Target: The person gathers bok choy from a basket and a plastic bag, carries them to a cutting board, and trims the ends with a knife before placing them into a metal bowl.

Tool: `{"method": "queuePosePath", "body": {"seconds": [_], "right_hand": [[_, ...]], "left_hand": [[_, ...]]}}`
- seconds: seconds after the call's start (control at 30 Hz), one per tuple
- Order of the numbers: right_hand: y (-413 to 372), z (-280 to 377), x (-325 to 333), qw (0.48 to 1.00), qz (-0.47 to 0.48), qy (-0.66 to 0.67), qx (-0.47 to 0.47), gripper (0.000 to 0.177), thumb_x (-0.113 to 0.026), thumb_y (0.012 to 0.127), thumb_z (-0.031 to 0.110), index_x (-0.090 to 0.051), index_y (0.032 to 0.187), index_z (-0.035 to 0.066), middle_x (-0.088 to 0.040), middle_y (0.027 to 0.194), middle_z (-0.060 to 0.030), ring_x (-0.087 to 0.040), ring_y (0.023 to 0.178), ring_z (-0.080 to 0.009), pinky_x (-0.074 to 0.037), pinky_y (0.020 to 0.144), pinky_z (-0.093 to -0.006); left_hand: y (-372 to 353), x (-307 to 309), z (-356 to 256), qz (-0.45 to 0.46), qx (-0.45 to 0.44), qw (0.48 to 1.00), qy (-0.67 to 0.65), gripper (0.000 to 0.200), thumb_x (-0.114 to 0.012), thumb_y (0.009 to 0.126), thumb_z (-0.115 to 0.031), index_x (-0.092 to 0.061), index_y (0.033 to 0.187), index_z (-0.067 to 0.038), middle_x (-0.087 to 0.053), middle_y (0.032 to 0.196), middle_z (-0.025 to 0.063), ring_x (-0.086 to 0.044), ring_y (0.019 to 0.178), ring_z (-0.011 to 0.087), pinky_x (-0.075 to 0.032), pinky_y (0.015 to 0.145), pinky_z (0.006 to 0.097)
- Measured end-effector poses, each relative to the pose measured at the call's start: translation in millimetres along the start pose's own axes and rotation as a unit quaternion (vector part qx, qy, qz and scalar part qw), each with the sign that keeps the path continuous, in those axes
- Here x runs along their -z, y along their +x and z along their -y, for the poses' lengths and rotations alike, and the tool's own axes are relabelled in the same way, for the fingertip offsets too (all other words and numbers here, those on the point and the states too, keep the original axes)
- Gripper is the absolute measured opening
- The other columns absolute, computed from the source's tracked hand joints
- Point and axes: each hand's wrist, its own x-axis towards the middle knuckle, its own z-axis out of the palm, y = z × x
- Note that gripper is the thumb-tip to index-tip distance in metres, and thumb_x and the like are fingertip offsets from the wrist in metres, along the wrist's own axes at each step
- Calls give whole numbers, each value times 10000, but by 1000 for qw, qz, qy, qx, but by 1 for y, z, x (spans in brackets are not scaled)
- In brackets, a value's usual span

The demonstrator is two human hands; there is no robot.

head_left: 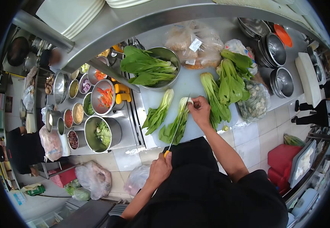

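Observation:
My left hand (160, 167) is closed around the yellow handle of a knife (176, 133). The long thin blade points away from me and lies over a head of bok choy (171, 131), along its length. At the pale base end of that bok choy, my right hand (200, 111) has its fingers pinched, close to the knife's tip. Left of it, another bok choy piece (159, 114) rests on the white cutting board (191, 83). Several larger heads of bok choy (227, 85) lie right of my right hand. Green leaves (148, 67) fill part of a metal bowl (172, 57) behind.
Metal tubs of cut vegetables, including a carrot tub (105, 98) and a pot of chopped greens (103, 133), stand left. Plastic bags (195, 43) lie behind the board; stacked metal bowls (276, 49) stand right. A steel shelf (134, 24) overhangs the counter. Another person (22, 148) is far left.

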Motion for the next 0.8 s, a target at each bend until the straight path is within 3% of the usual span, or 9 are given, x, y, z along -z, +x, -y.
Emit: {"method": "queuePosePath", "body": {"seconds": [0.1,0.23,0.47,0.6,0.67,0.7,0.77,0.8], "right_hand": [[-3,2,2,999,-3,-8,45,135,-722,749,19,-624,839,-6,-573,773,-52,-538,583,-106,-449,541,-261],[-1,4,0,999,-11,-14,38,142,-709,758,21,-626,872,1,-590,771,-51,-547,579,-106,-458,541,-264],[-3,8,4,1000,-13,0,5,202,-702,764,12,-630,952,8,-633,790,-45,-553,585,-98,-463,541,-260],[0,14,8,999,-38,-32,24,267,-682,760,-15,-624,1019,19,-643,841,-63,-558,597,-122,-467,539,-270],[2,21,12,993,-11,-84,78,303,-702,740,7,-629,1033,33,-639,953,-84,-593,781,-191,-501,690,-333],[5,31,12,993,-11,-83,81,303,-702,740,7,-629,1033,33,-639,953,-84,-593,781,-191,-501,690,-333],[11,49,6,922,-27,-274,273,353,-730,749,162,-636,1074,62,-629,1059,-95,-553,1007,-264,-452,858,-411],[16,51,-6,922,-26,-271,275,353,-730,749,162,-636,1074,62,-629,1059,-95,-553,1007,-264,-452,858,-411]], "left_hand": [[19,-11,-2,-1,-7,1000,-3,490,-433,1012,-413,-533,947,61,-604,763,376,-591,766,564,-471,710,614],[34,-12,-12,-15,-12,1000,-23,492,-429,1013,-411,-544,953,64,-607,769,373,-587,770,568,-461,711,620],[-20,-13,39,15,38,999,11,512,-419,1006,-464,-540,982,32,-617,773,359,-595,794,559,-467,724,609],[-25,-5,35,23,55,998,-22,512,-430,1002,-474,-542,954,23,-618,778,353,-599,804,551,-466,723,592],[-37,7,30,-1,47,998,-42,516,-427,1005,-473,-544,937,26,-615,761,344,-599,790,546,-461,704,585],[-42,14,30,-21,41,997,-60,522,-425,1007,-471,-546,920,29,-613,744,334,-599,776,541,-456,686,577],[-50,28,36,-57,63,994,-71,530,-420,1010,-472,-548,904,32,-609,724,322,-597,762,536,-447,670,573],[-52,35,40,-91,85,989,-81,539,-415,1012,-472,-551,888,34,-605,704,311,-596,747,531,-438,654,568]]}}
